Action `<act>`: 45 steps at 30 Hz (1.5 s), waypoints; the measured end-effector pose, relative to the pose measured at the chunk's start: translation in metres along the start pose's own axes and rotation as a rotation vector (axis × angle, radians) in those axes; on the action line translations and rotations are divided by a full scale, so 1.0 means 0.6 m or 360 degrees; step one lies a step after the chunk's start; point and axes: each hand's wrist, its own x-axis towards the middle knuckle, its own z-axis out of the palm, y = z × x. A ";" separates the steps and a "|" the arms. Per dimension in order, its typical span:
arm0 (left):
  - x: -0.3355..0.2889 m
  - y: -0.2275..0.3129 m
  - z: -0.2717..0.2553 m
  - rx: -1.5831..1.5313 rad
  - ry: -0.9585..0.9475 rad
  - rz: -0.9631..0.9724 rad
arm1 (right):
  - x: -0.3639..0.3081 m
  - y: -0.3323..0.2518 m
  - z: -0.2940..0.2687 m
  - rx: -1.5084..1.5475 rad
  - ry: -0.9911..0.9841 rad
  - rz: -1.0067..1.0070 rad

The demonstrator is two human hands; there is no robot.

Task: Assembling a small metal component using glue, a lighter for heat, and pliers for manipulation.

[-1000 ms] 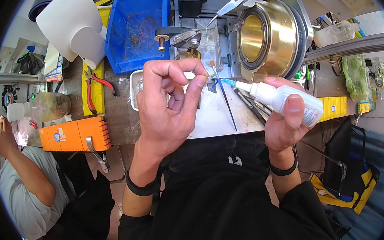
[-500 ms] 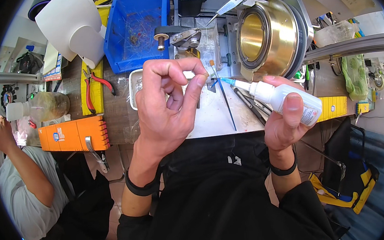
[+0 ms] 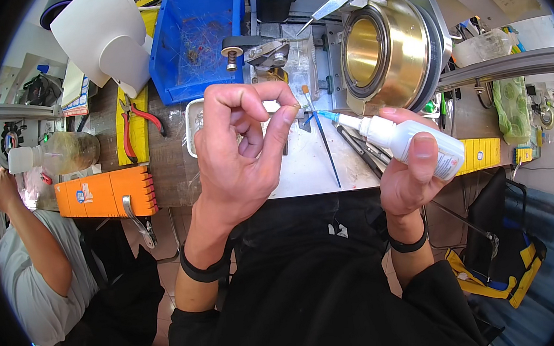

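In my right hand (image 3: 415, 167) is a white squeeze bottle (image 3: 420, 147), tilted with its blue nozzle tip pointing left. My left hand (image 3: 239, 153) is raised over the bench, thumb and forefinger pinched on something too small to make out. The nozzle tip sits a short way right of that pinch. Below and between the hands, a thin blue-handled brush (image 3: 327, 145) lies on the white work surface (image 3: 304, 177). Dark tweezer-like tools (image 3: 362, 149) lie partly hidden behind the bottle.
Beyond my hands stand a blue bin (image 3: 196, 41) and a brass-coloured cylinder (image 3: 388, 54) on a machine. At left are red-handled pliers (image 3: 130, 133), an orange block (image 3: 108, 196) and a clear jar (image 3: 67, 152). Another person's arm (image 3: 39, 240) shows at far left.
My hands and the bottle hold nearly the same places. The other person's arm at far left has shifted slightly.
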 end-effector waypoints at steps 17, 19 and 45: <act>0.000 0.000 -0.001 -0.0179 -0.0021 -0.0122 | -0.003 -0.005 -0.001 0.0036 0.0029 0.0051; 0.000 0.001 -0.001 -0.0211 -0.0022 -0.0145 | -0.003 -0.003 0.001 0.0039 0.0042 0.0033; 0.001 -0.001 -0.001 -0.0238 -0.0022 -0.0143 | -0.002 -0.001 -0.002 0.0011 0.0056 0.0036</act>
